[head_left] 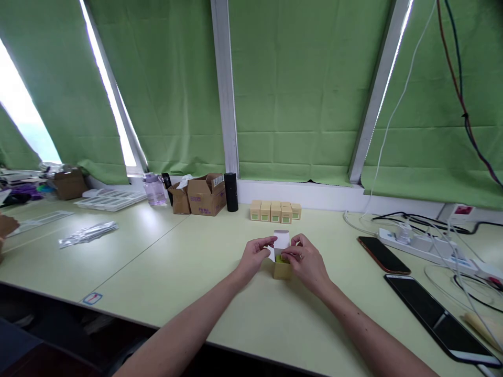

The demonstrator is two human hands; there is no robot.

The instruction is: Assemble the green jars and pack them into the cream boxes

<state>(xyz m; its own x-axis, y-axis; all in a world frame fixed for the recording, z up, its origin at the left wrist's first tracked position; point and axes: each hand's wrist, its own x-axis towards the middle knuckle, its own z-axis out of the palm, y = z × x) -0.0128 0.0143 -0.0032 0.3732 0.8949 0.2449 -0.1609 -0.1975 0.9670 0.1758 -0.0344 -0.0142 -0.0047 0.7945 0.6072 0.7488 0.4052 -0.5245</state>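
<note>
A small yellow-tan cardboard box (282,271) stands upright on the table in front of me, its white-lined lid (282,239) raised at the back. Something yellow-green (279,258) shows inside the opening. My left hand (256,255) is at the box's left side, thumb and fingers closed on the white side flap (271,254). From the right, my right hand (308,262) bends its fingers over the box's top right edge, close to the yellow-green content. The right fingertips partly cover the opening, so exactly what they pinch is hard to see.
Behind the hands stand several small closed boxes (275,212). Further left are brown cartons (207,195), a black cylinder (231,192), a purple bottle (154,189) and silvery packets (88,233). A phone (384,255), a tablet (442,319), a power strip (426,250) and cables lie right.
</note>
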